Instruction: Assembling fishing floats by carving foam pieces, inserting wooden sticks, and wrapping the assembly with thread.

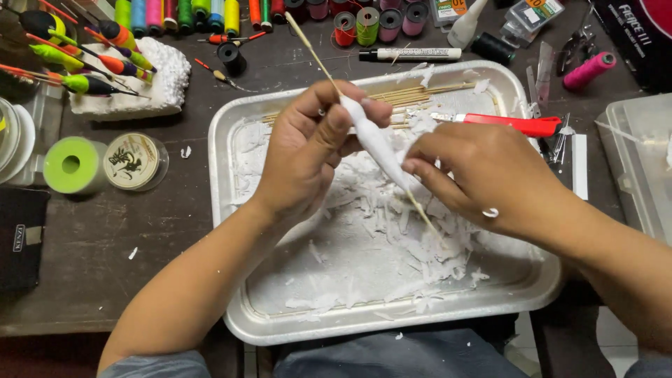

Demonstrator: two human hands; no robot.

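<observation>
We grip the white float body (369, 137) on its thin stick with our closed left hand (308, 150) while our right hand (483, 171) pinches its lower end, keeping it above the metal tray (231, 133) so the white shavings (392, 231) collect there.

**Both Hands Met at Centre, Fingers Pinched**

Both forearms were bare and reached in from below, converging. The left hand (304, 157) was raised, wrist bent, thumb and fingers curled closed in a pinch. The right hand (483, 175) lay palm-down, knuckles up, its fingertips (414, 166) drawn together toward the left.
</observation>
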